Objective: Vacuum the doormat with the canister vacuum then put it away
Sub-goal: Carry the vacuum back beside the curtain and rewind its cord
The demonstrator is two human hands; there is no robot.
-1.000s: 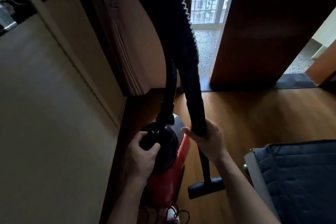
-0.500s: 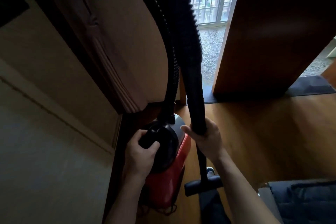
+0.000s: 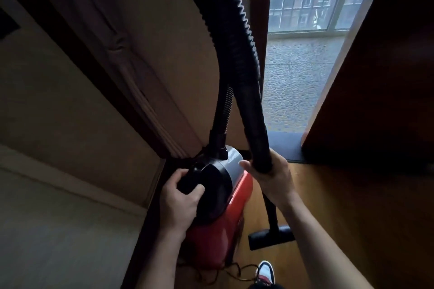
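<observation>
The red canister vacuum [image 3: 223, 230] hangs upright close to the wall, its black and grey top end up. My left hand [image 3: 179, 204] grips the black carry handle [image 3: 190, 179] on its top. My right hand [image 3: 273, 179] is curled round the black wand [image 3: 258, 138], just below where the ribbed hose [image 3: 239, 19] loops up and out of view. The floor nozzle [image 3: 271, 237] hangs at the wand's lower end above the wooden floor. A dark doormat [image 3: 285, 145] lies at the doorway threshold ahead.
A wooden door leaf [image 3: 164, 42] stands at the left with its frame and a pale wall [image 3: 58, 195] beside it. A brown door [image 3: 380, 77] is at the right. A pebbled balcony floor [image 3: 293, 82] lies beyond. A power cord [image 3: 234, 274] trails by my shoe [image 3: 265, 272].
I have moved forward towards the doorway with the vacuum carried in both hands. The blue quilted bedding at the lower right has dropped out of view. Both grips are unchanged.
</observation>
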